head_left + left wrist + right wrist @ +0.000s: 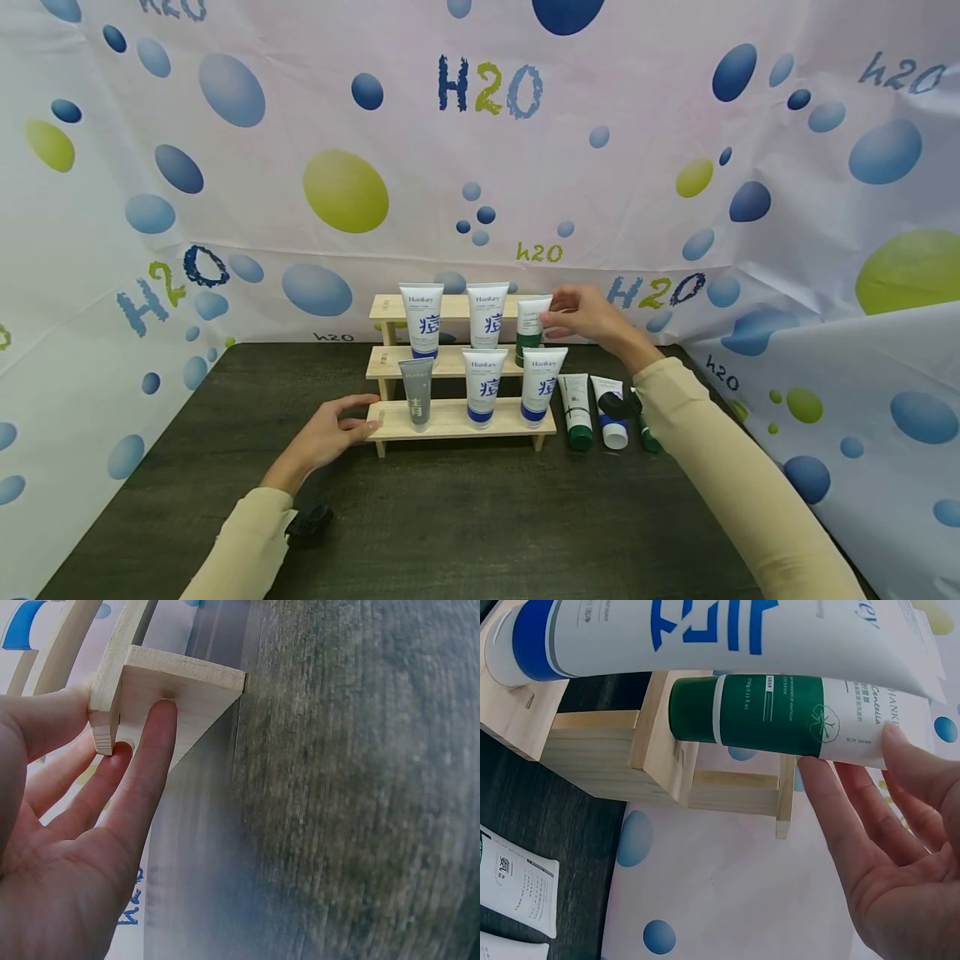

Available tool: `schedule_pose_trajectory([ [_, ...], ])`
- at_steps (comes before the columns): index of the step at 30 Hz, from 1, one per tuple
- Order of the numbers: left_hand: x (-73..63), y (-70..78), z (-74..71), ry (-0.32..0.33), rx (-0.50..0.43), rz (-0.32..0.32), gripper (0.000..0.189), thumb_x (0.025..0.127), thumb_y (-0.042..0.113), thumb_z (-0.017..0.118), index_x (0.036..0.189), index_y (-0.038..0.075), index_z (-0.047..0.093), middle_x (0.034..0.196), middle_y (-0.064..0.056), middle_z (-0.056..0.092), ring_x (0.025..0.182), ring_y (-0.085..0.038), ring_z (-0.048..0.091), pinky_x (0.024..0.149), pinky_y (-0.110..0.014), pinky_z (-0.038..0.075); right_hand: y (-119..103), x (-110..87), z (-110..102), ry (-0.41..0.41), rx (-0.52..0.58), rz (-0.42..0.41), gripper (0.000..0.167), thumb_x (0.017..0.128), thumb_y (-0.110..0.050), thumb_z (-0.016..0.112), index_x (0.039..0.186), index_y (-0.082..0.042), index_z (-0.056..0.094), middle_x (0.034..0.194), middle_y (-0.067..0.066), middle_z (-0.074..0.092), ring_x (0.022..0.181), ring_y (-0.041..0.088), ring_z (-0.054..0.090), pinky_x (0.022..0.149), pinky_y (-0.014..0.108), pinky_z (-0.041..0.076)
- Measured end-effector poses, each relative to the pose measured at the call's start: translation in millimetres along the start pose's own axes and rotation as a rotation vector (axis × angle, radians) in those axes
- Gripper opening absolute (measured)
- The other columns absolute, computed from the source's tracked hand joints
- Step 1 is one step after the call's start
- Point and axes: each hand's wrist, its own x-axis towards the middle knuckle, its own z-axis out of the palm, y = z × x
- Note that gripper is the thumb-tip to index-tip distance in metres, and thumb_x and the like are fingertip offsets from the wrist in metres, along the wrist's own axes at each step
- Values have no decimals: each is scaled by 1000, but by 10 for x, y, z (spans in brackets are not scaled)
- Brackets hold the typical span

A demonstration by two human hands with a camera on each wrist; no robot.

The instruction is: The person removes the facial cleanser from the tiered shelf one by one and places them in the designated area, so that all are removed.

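Note:
A three-step wooden display stand (452, 417) holds upright squeeze tubes. My right hand (588, 318) pinches the upper end of a white tube with a green lower part (772, 716), thumb on one side and fingers on the other. That tube stands cap down at the right end of the middle step. At the stand's left end, my left hand (324, 433) holds the lowest step's edge (112, 697) between thumb and fingers. A white-and-blue tube (543, 383) on the lowest step overlaps the green-ended one in the right wrist view.
Two more white-and-blue tubes, a left one (422, 321) and a centre one (487, 315), stand on the middle step. The lowest step also bears a grey tube (417, 392) and another white-and-blue tube (483, 385). Several tubes, one green-capped (576, 412), lie on the dark table (480, 517) at right.

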Motion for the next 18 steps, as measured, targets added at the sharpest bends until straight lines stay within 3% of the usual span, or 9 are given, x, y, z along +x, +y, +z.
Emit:
schedule_pose_trajectory([
  [8,0,4,3,-1,-4,-3,58,100,24,70,152,9,49,158,-28,43,128,-40,64,100,-54,56,10,1,-15,28,-1,-30,21,100,-3,66,115,8,57,116,26,65,97,29,74,86,40,64],
  [15,-2,-1,4,-9,-24,1,58,101,23,69,153,9,49,152,-28,51,123,-37,68,102,-57,54,33,-48,-140,70,12,-29,25,101,-5,66,119,8,56,113,21,66,91,18,74,88,44,63],
  [18,1,2,3,-7,-19,-7,58,100,24,70,153,10,49,153,-28,50,124,-37,68,102,-57,54,58,-76,-215,87,-2,-40,25,101,-6,66,118,10,57,114,25,67,92,18,74,88,44,63],
])
